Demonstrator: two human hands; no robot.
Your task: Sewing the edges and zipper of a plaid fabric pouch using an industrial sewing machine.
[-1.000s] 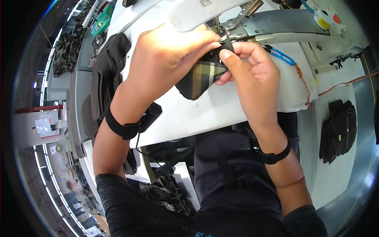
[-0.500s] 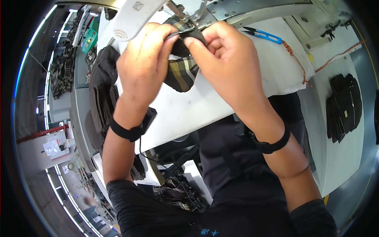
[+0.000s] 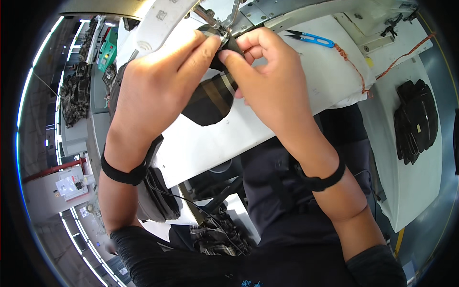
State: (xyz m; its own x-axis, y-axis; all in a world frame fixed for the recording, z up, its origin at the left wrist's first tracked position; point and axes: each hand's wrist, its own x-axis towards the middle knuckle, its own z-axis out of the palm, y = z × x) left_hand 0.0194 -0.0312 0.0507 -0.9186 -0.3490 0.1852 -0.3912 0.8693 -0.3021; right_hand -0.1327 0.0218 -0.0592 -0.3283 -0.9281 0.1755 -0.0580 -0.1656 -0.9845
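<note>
A dark fabric piece [image 3: 209, 104] with a plaid stripe lies on the white sewing table [image 3: 191, 155], its upper end under the presser foot [image 3: 221, 31] of a sewing machine [image 3: 165, 19]. My left hand [image 3: 160, 83] is closed, its fingertips together on the fabric's upper edge beside the foot; exactly what they pinch is hidden. My right hand [image 3: 275, 79] grips the same piece just right of the foot, thumb on top and fingers curled. Blue-handled thread snips [image 3: 313, 39] lie to the right, tied to an orange cord [image 3: 351, 67].
Dark fabric pieces [image 3: 417, 122] are stacked on the right-hand side table [image 3: 406, 191]. More dark pieces [image 3: 158, 198] hang at the left table edge. Plaid pieces [image 3: 220, 234] lie below the table. A green box [image 3: 108, 49] stands at the far left.
My left hand has moved left and lower, its fingers straighter along the fabric. The fabric's loose end has swung left and turned mostly dark. My right hand keeps its grip.
</note>
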